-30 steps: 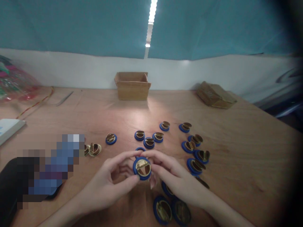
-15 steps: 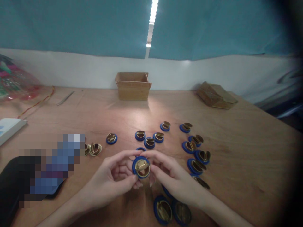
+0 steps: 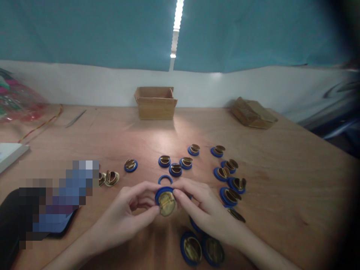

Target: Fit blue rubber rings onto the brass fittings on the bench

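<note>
My left hand [image 3: 126,213] and my right hand [image 3: 206,210] meet above the near middle of the wooden table [image 3: 281,180]. Between their pinched fingertips they hold a round gold metal disc in a blue ring [image 3: 165,201]. The gold disc sits tilted and low in the ring. Just beyond the fingers an empty blue ring [image 3: 165,179] lies flat on the table.
Several blue-ringed gold discs [image 3: 230,176] lie scattered past and right of my hands, two more [image 3: 202,250] close to me. Bare gold pieces [image 3: 109,178] lie at the left beside a blurred patch. An open cardboard box [image 3: 155,102] and a flattened one [image 3: 253,112] stand at the back.
The gold disc has tipped and slid lower in the blue ring between my fingers. Both hands shifted slightly left and stayed together.
</note>
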Available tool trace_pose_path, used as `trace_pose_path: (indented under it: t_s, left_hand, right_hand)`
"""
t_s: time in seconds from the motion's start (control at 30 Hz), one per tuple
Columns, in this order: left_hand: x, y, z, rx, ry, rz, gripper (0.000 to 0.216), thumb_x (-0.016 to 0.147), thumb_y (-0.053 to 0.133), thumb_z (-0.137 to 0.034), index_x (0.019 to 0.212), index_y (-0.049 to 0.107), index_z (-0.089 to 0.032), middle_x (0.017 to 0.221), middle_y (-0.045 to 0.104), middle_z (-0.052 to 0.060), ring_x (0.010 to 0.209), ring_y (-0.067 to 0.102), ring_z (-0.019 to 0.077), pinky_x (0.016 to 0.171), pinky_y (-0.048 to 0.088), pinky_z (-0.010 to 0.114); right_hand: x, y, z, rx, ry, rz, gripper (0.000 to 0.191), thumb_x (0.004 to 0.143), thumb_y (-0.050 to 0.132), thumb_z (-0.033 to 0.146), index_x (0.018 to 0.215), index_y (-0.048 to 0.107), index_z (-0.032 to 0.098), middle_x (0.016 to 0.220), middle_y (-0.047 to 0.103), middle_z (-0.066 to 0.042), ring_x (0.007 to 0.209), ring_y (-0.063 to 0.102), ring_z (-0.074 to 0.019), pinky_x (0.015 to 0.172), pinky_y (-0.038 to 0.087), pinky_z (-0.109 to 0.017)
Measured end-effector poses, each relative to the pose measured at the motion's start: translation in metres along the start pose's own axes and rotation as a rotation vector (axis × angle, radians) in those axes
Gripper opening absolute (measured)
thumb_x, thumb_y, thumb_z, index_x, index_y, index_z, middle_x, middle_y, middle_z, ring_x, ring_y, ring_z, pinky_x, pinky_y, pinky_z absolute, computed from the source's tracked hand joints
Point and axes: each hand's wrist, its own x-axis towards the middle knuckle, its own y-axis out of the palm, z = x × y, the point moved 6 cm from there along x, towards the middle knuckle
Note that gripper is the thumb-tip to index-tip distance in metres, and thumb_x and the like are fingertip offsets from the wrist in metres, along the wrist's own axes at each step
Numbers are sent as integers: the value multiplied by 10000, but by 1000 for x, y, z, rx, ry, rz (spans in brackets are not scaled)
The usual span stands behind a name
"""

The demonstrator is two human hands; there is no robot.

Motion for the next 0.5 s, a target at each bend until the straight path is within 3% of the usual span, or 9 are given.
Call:
trace_pose_path:
  t_s: [0.3,0.43,0.5]
  left_hand:
    - [1,-5,-8,180,67,-75,202,950,554,-272,1053,705,-187,926,757,49,799,712,167,686,573,246]
    - [-3,-4,-11,338,170,-95,164,954,543,-211,1000,700,-198,807,727,3,715,684,122,643,540,194]
    - [-4,-4,-12,385,211,-105,178,951,544,-178,1034,697,-214,879,744,8,782,700,123,715,552,199]
  right_hand:
    - [-4,4,7,-174,-107,57,183,998,418,185,965,598,184,811,672,-25,701,622,-149,628,433,-261]
    - [-8,10,6,-235,-173,29,195,988,399,156,1068,575,178,880,701,-55,756,659,-174,647,471,-275]
    - [-9,9,5,-246,-219,-24,226,989,393,147,1141,558,171,959,719,-74,831,680,-186,694,502,-285]
